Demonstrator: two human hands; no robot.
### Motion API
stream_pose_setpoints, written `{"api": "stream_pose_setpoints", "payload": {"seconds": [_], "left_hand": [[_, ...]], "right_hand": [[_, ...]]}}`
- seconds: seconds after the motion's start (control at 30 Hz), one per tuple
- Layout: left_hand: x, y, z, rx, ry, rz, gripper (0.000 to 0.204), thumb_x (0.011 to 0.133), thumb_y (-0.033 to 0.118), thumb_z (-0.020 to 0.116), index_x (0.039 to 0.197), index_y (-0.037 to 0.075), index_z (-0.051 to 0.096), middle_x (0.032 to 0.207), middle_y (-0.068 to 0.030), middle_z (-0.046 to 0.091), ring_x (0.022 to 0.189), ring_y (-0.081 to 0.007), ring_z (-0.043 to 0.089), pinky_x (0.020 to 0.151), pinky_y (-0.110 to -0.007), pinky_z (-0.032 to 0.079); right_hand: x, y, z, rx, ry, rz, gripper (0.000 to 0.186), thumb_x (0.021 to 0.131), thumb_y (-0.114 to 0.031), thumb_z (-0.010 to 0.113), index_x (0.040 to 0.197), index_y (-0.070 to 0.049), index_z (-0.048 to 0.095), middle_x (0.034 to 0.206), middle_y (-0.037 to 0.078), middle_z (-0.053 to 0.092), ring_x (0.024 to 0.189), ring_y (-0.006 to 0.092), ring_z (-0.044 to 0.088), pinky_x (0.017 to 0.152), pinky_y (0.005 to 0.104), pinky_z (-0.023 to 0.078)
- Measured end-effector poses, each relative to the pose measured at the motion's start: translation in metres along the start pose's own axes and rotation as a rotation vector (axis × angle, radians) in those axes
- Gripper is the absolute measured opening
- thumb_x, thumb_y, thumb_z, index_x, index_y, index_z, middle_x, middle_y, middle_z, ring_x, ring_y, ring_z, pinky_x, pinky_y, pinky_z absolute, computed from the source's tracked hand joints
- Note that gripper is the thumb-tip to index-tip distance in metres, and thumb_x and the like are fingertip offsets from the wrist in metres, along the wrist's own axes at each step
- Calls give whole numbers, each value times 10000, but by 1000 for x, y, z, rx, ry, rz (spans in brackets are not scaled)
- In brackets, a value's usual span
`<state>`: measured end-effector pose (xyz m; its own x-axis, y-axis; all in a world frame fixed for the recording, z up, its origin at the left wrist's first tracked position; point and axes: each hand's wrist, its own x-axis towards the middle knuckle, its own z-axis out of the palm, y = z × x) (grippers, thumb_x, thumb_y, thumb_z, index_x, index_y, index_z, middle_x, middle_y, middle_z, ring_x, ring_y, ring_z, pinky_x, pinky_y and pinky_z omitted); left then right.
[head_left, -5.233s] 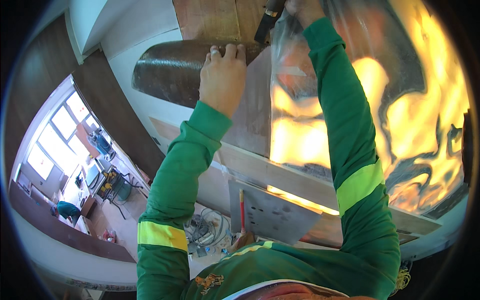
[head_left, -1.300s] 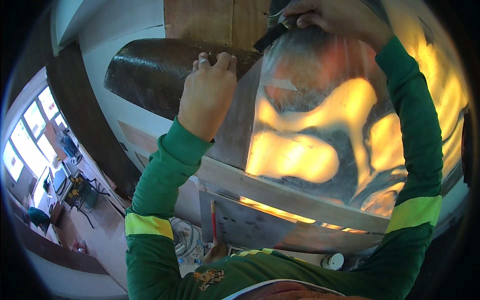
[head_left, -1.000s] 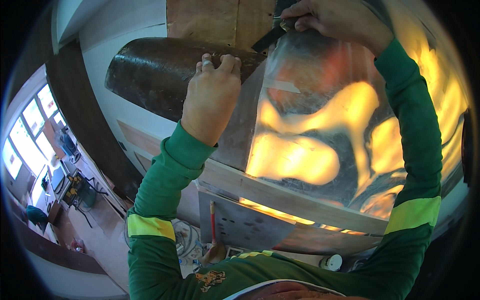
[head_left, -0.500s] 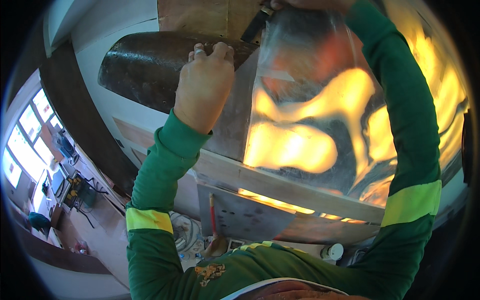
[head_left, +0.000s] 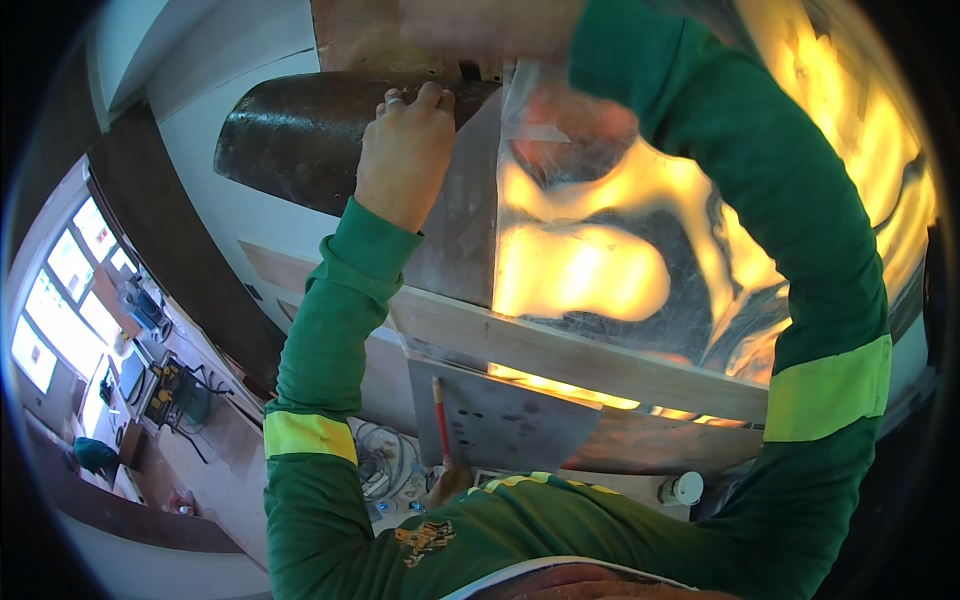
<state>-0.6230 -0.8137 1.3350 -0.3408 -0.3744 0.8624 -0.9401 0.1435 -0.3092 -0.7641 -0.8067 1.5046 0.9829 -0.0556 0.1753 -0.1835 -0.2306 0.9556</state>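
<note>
My left hand (head_left: 408, 150) is on a dark brown, glossy curved panel (head_left: 290, 135), with its fingers bent tightly over the panel's far edge. A flat grey sheet (head_left: 455, 235) lies under and beside that wrist. At the top of the picture my right hand (head_left: 490, 28) is smeared by motion, above a brown board (head_left: 355, 35). A small dark piece (head_left: 470, 70) shows just below it; whether the hand holds it cannot be made out. To the right, a shiny clear film or metallic sheet (head_left: 600, 240) reflects strong yellow light beneath my right arm.
A pale wooden strip (head_left: 560, 340) runs along the near edge of the work. Below it are a spotted grey panel (head_left: 490, 415), a red-handled brush (head_left: 441, 425), coiled hose (head_left: 380, 460) and a white cup (head_left: 685, 488). Another person (head_left: 95, 455) is at the far left, near windows.
My right hand has swept left across the top, and the flat black tool seen by it earlier is mostly lost in blur. My left hand stays on the curved panel; the view has shifted slightly.
</note>
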Motion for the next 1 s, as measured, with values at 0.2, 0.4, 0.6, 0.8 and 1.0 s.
{"api": "stream_pose_setpoints", "payload": {"seconds": [0.2,0.4,0.6,0.8,1.0], "left_hand": [[0,2,2,-44,61,24,222,890,71,654,1094,-7,693,1085,-113,647,1050,-400,705,832,-424,632],[10,15,2,-18,19,14,352,908,58,599,1249,53,688,1128,-85,658,1108,-354,687,852,-408,621],[18,5,-4,-75,121,85,226,862,76,652,1066,-1,712,1018,-105,651,1037,-373,709,843,-401,609],[-3,-6,2,36,47,73,211,896,86,628,1061,-30,692,1058,-131,652,1034,-398,709,859,-419,610],[2,11,6,41,9,53,402,912,73,594,1305,17,660,1130,-116,645,1120,-415,692,850,-415,633]], "right_hand": [[-20,46,-6,123,-148,129,149,773,-227,709,849,-124,786,882,139,754,839,344,720,730,497,529],[-34,65,-28,358,-533,372,223,847,-254,735,1021,-127,793,962,198,752,922,360,717,777,488,545],[-5,75,-33,625,-584,338,293,797,-183,801,1027,-11,739,957,173,753,915,277,716,765,425,544],[11,46,76,1026,519,521,525,864,-139,757,1308,59,560,873,112,627,841,216,628,737,369,519],[24,24,108,1156,846,735,469,1014,-137,586,1447,-16,453,859,61,583,710,144,571,665,324,505]]}}
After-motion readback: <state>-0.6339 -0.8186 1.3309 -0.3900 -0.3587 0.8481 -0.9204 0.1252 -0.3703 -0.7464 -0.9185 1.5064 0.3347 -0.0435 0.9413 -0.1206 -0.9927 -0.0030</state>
